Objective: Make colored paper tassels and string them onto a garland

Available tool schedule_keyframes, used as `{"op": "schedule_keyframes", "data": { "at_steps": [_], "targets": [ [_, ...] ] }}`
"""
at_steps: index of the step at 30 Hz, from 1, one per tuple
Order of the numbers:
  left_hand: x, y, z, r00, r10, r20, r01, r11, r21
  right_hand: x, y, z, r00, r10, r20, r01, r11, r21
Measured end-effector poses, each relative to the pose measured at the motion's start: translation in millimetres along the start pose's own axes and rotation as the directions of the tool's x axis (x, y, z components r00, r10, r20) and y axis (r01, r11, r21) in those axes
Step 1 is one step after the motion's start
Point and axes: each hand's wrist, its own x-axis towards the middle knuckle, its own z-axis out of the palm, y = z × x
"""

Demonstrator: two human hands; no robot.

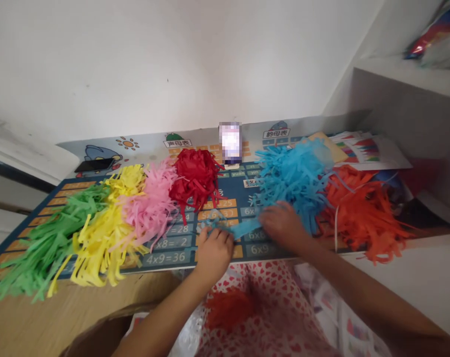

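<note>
A blue paper strip (246, 228) stretches between my two hands above the printed desk mat. My left hand (216, 248) has its fingers curled on the strip's left end, where a few thin blue shreds stick out. At the strip's right end, my right hand (282, 224) is closed on it, slightly blurred, beside the pile of blue fringed paper (293, 176). Orange-red fringe (366, 213) lies to the right of the blue pile. Left of my hands are red (197, 178), pink (150, 201), yellow (101, 243) and green (57, 238) fringed bundles.
A lit phone (231, 144) stands against the wall at the mat's back edge. Another dark phone (94, 165) lies back left. Printed papers (362, 151) are at the back right, below a white shelf (407, 77). Orange-red fringe (230, 308) rests on my lap.
</note>
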Motion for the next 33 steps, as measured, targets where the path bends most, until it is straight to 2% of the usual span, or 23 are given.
{"op": "schedule_keyframes", "data": {
  "at_steps": [2, 4, 5, 6, 7, 8, 9, 11, 12, 14, 16, 18, 20, 21, 22, 24, 26, 27, 31, 33],
  "targets": [
    [-3.1, -1.8, 2.7, 1.000, -0.008, -0.021, 0.007, 1.000, -0.019, -12.1, 37.7, -21.8, 0.988, 0.156, 0.018, -0.153, 0.982, -0.113],
    [-3.8, -2.2, 3.3, 1.000, -0.014, -0.028, 0.013, 0.999, -0.033, -18.8, 52.2, -41.7, 0.964, 0.263, -0.035, -0.264, 0.947, -0.184],
    [-3.2, -1.9, 2.8, 1.000, -0.016, -0.026, 0.015, 0.999, -0.037, -19.5, 47.6, -47.5, 0.964, 0.256, -0.071, -0.265, 0.950, -0.168],
    [-2.2, -1.4, 2.0, 1.000, -0.018, -0.021, 0.017, 0.999, -0.038, -18.4, 35.6, -49.4, 0.974, 0.204, -0.094, -0.214, 0.970, -0.118],
    [-0.9, -0.6, 0.9, 1.000, -0.020, -0.013, 0.020, 0.999, -0.036, -15.8, 18.3, -47.5, 0.987, 0.115, -0.109, -0.120, 0.992, -0.046],
    [0.5, 0.1, -0.1, 1.000, -0.023, -0.001, 0.023, 0.999, -0.029, -11.7, -1.6, -42.1, 0.995, -0.058, -0.085, 0.062, 0.997, 0.040],
    [1.8, 0.9, -1.0, 1.000, -0.024, 0.012, 0.024, 0.999, -0.021, -6.8, -21.0, -34.3, 0.985, -0.169, -0.029, 0.171, 0.979, 0.107],
    [3.4, 1.9, -1.9, 0.999, -0.026, 0.020, 0.026, 1.000, -0.004, 3.6, -47.0, -16.8, 0.975, -0.220, 0.021, 0.214, 0.963, 0.164],
    [3.5, 2.0, -1.7, 1.000, -0.023, 0.014, 0.023, 1.000, 0.002, 7.5, -50.2, -9.6, 0.977, -0.208, 0.051, 0.196, 0.964, 0.180],
    [2.6, 1.6, -0.2, 1.000, -0.017, 0.005, 0.017, 1.000, 0.004, 10.7, -36.5, -2.3, 0.992, -0.084, 0.097, 0.070, 0.988, 0.135],
    [1.1, 0.7, 1.8, 1.000, -0.010, 0.004, 0.010, 1.000, 0.001, 8.4, -7.3, -5.9, 0.985, 0.132, 0.109, -0.133, 0.991, 0.005],
    [0.2, 0.2, 3.1, 1.000, -0.006, 0.008, 0.006, 1.000, 0.001, 4.3, 18.0, -17.0, 0.939, 0.339, 0.066, -0.328, 0.935, -0.135],
    [0.4, 0.4, 2.7, 1.000, -0.009, 0.012, 0.009, 1.000, -0.004, 1.3, 24.6, -28.4, 0.898, 0.440, -0.018, -0.435, 0.881, -0.185],
    [1.0, 0.8, 1.8, 1.000, -0.011, 0.020, 0.011, 1.000, -0.008, 0.5, 19.9, -31.9, 0.898, 0.435, -0.065, -0.439, 0.884, -0.161],
    [1.8, 1.4, 0.5, 0.999, -0.013, 0.029, 0.013, 1.000, -0.009, 0.2, 11.2, -33.0, 0.920, 0.381, -0.093, -0.390, 0.915, -0.109],
    [3.2, 2.0, -2.9, 0.999, -0.015, 0.049, 0.015, 1.000, -0.004, 0.8, -10.8, -27.6, 0.984, 0.162, -0.080, -0.159, 0.986, 0.046],
    [4.0, 0.4, -6.5, 0.998, -0.014, 0.064, 0.014, 1.000, -0.003, 2.6, -26.2, -14.5, 0.999, -0.045, -0.025, 0.049, 0.978, 0.201],
    [4.0, -1.9, -8.0, 0.997, -0.008, 0.075, 0.009, 1.000, -0.011, 3.5, -28.5, -6.9, 0.996, -0.091, 0.003, 0.087, 0.962, 0.260],
    [4.7, -21.6, -11.0, 0.992, 0.037, 0.118, -0.022, 0.992, -0.124, 7.2, -10.5, 14.2, 0.996, -0.011, 0.092, -0.025, 0.927, 0.373],
    [7.1, -33.3, -10.7, 0.989, 0.014, 0.147, 0.018, 0.977, -0.214, 10.3, 0.5, 16.3, 0.985, 0.052, 0.166, -0.114, 0.915, 0.386]
  ]
}}
